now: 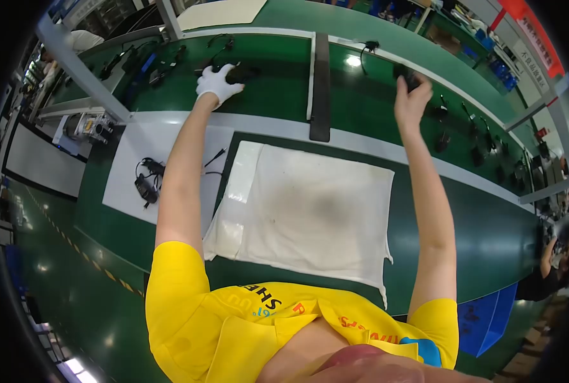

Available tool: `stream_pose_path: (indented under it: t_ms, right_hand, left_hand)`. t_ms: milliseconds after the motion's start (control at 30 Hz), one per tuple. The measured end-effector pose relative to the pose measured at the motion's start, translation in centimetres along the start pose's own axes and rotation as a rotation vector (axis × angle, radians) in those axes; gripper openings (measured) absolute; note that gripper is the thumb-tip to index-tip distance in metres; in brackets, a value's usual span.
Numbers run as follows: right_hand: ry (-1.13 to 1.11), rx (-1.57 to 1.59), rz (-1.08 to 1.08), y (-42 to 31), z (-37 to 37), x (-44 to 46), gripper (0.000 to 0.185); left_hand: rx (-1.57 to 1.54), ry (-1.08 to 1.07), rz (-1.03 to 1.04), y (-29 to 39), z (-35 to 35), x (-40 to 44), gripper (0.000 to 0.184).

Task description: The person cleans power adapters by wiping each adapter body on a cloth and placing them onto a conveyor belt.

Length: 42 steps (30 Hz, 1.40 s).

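My left hand (217, 85), in a white glove, reaches onto the green conveyor belt at the upper left. Its fingers and thumb curl round a dark power adapter (246, 74), partly hidden by the glove. My right hand (414, 102), bare, is over the belt's right part. Between its thumb and fingers is a black power adapter (406, 75), blurred and partly covered. Below and between my arms, a white cloth (316, 210) lies on the green table, with clear tape along its left side. Another black adapter with its cord (146, 188) rests on a white sheet (123, 175) beside my left forearm.
A dark bar (321, 89) crosses the belt between my hands. Several black adapters (479, 153) with cords lie along the belt at right, others at left. Metal frame posts (80, 73) stand at both sides. A blue bin (488, 319) is at lower right, near another person (552, 268).
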State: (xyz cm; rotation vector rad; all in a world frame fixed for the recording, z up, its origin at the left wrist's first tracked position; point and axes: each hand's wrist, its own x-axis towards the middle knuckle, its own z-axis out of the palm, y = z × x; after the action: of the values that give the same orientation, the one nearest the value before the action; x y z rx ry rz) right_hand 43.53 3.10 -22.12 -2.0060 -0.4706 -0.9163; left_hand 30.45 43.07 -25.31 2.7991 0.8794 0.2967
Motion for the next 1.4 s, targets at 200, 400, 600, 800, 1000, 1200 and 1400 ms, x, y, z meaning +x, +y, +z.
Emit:
stream_pose_path:
  t_ms: [200, 400, 600, 800, 1000, 1200, 1400]
  right_hand:
    - [-0.317, -0.315, 0.347, 7.2, 1.8, -7.8, 0.041]
    - [-0.333, -0.392, 0.13, 6.9, 0.6, -8.0, 0.073]
    - [-0.162, -0.207, -0.279, -4.4, -0.9, -7.6, 0.12]
    - [-0.504, 0.503, -0.122, -15.5, -6.9, -10.2, 0.098]
    - [-1.298, 1.221, 0.506, -19.4, -11.5, -18.8, 0.046]
    - [-1.423, 1.231, 0.84, -18.9, -13.7, -21.9, 0.051]
    - [-1.724, 0.603, 0.365, -17.9, -12.7, -24.6, 0.063]
  left_hand:
    - [0.167, -0.078, 0.054, -1.7, 3.0, 0.2, 0.047]
    - [0.035, 0.089, 0.24, 0.4, 0.2, -2.3, 0.03]
    - [-0.347, 0.308, 0.612, 6.5, -6.7, -10.9, 0.033]
    - [-1.046, 0.69, 0.811, 9.1, -14.2, -22.3, 0.047]
    - [-2.222, 0.431, 0.425, 7.3, -13.3, -24.1, 0.039]
    - [-1.367, 0.936, 0.399, 8.2, -12.2, -26.2, 0.063]
    - [-0.401, 0.301, 0.638, 7.4, -3.3, -27.0, 0.041]
